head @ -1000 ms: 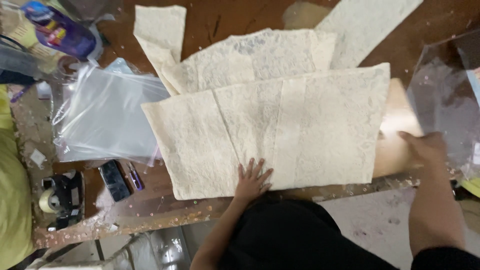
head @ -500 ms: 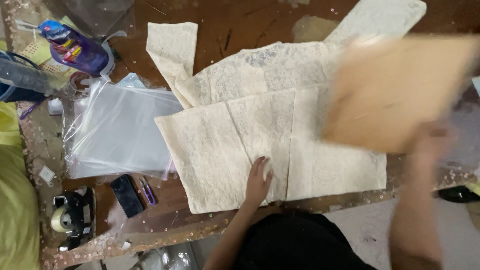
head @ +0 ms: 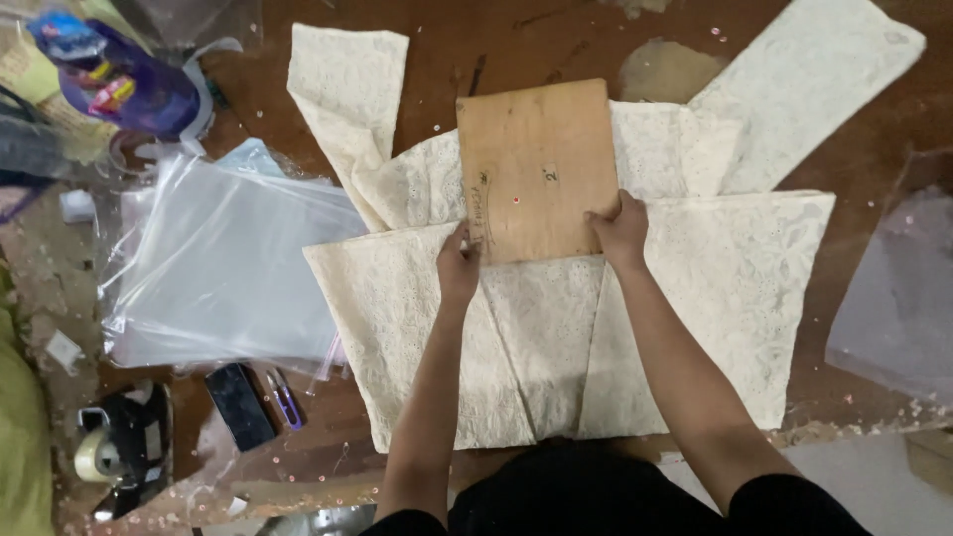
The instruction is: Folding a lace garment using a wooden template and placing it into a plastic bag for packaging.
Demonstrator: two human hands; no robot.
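A cream lace garment (head: 695, 298) lies spread flat on the brown wooden table (head: 516, 40), its sleeves angled up toward the far edge. A rectangular brown cardboard board (head: 536, 159) rests on the garment's upper middle. My left hand (head: 458, 266) grips the board's lower left corner. My right hand (head: 620, 230) holds its lower right corner. Both forearms reach over the folded lower part of the garment.
A stack of clear plastic bags (head: 218, 268) lies left of the garment. A purple bottle (head: 119, 84) stands at the far left. A black tape dispenser (head: 114, 452), a dark phone (head: 241, 405) and small purple snips (head: 283, 397) sit near the front edge. Another clear bag (head: 893, 298) lies at right.
My right hand lifted the board from the table's right side and swung it over onto the garment. My left hand moved from the lower fabric up to the board's corner.
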